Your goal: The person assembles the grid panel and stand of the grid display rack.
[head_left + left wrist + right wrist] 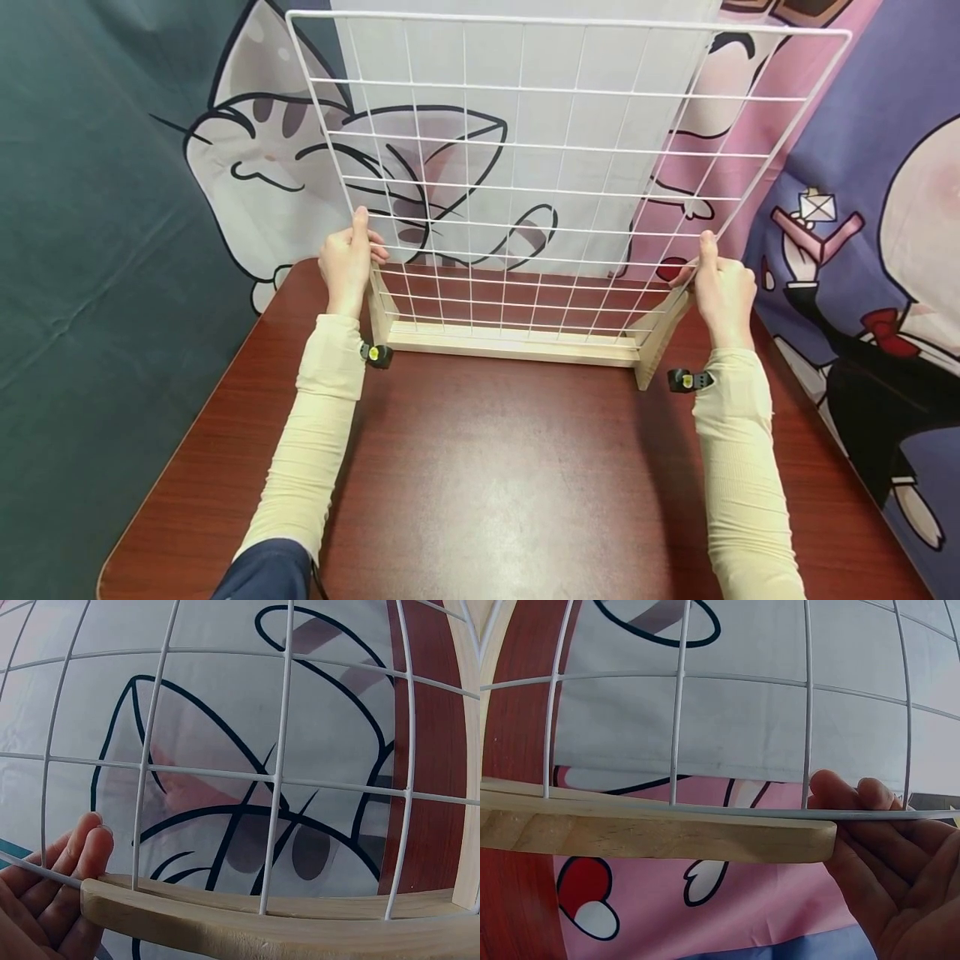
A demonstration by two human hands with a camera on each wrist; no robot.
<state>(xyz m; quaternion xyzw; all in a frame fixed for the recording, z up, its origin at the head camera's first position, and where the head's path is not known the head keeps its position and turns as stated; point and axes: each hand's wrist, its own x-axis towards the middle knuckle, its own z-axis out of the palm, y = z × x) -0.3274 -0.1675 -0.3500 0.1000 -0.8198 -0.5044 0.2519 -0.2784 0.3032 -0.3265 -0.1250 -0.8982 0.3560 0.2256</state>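
Note:
A white wire grid panel (517, 150) stands upright in a pale wooden stand (517, 343) on the table. My left hand (350, 254) grips the panel's left edge wire just above the stand's left side piece (172, 922), with the thumb pointing up along the wire. On the opposite edge my right hand (722, 287) holds the wire the same way, above the right side piece (652, 834). Each wrist view shows fingertips curled round the edge wire next to the wooden end. The panel's side edges run down into the wooden side pieces.
The stand rests toward the back of a reddish-brown table (480, 467). Behind it hangs a cloth with cartoon cats (277, 167). A plain green-grey curtain (97, 208) is at the left, and a purple printed cloth (847, 275) borders the right side.

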